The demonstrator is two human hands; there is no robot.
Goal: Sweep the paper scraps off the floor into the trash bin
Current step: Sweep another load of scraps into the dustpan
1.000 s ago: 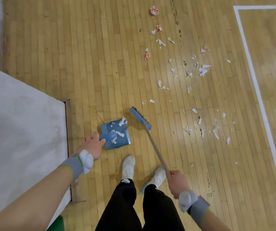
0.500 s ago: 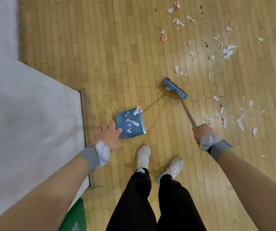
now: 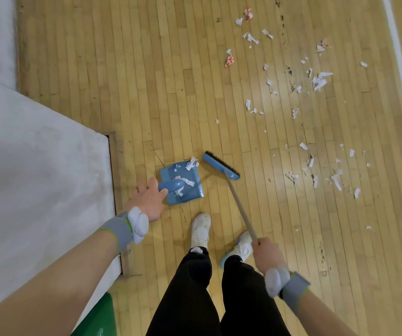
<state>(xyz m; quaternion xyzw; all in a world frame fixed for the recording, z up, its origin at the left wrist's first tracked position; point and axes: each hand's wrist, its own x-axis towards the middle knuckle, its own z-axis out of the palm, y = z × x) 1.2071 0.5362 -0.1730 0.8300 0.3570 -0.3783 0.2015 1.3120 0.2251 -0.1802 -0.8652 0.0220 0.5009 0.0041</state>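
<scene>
On the floor (image 3: 171,69), left hand (image 3: 148,200) gripping the pan (image 3: 190,190), right hand (image 3: 266,253) the broom (image 3: 221,169), short strokes should drive scraps (image 3: 318,81) over a flat lip.

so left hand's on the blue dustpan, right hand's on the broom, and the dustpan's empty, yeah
Not empty: the head view shows several white paper scraps lying in the dustpan. The rest holds: the left hand grips the dustpan's handle and the right hand holds the broom.
</scene>
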